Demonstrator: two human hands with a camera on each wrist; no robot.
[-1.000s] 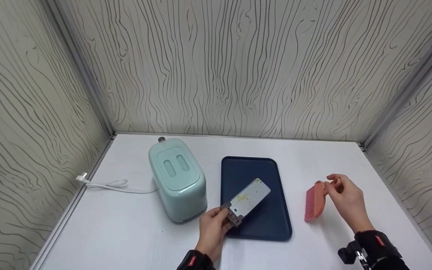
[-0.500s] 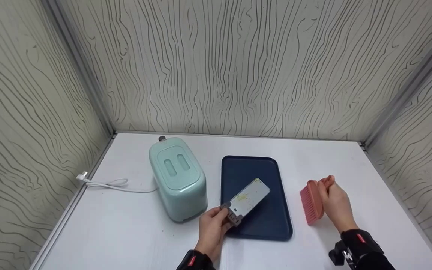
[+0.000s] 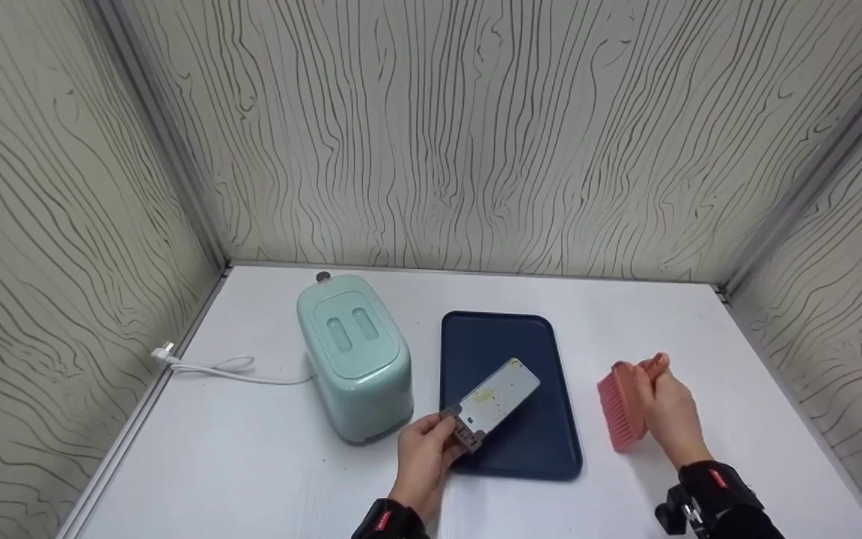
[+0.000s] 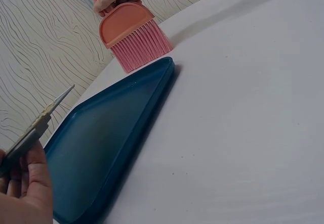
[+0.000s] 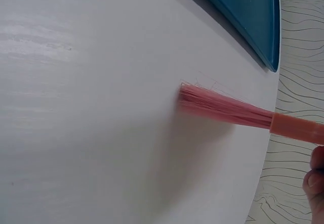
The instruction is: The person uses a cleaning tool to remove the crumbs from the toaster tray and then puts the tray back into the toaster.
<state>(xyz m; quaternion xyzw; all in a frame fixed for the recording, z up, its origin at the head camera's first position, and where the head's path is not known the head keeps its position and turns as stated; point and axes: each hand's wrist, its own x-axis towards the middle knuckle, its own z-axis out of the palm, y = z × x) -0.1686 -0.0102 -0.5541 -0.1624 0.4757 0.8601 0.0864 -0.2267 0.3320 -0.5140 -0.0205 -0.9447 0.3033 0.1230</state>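
My left hand [image 3: 422,458] pinches the dark grey end of a toaster crumb tray [image 3: 502,394], a thin pale plate with yellow crumbs on its top. The crumb tray is held tilted over the dark blue tray [image 3: 497,337]; the left wrist view shows it edge-on [image 4: 31,130], raised above that tray. To the right, my right hand [image 3: 672,413] grips the handle of an orange brush [image 3: 628,404] with pink bristles. The bristles [image 5: 217,105] point down beside the blue tray, just over the tabletop; whether the tips touch it I cannot tell.
A mint green toaster [image 3: 362,374] stands left of the blue tray, its top covered by a lid with two grooves. Its white cord [image 3: 240,368] runs left to a plug [image 3: 164,351]. Wood-grain-patterned panels [image 3: 431,135] enclose the table's back and sides.
My right hand has moved left and slightly toward me with the brush, its fingers now further round the handle, and the bristles have turned. The left hand and crumb tray have stayed nearly still.
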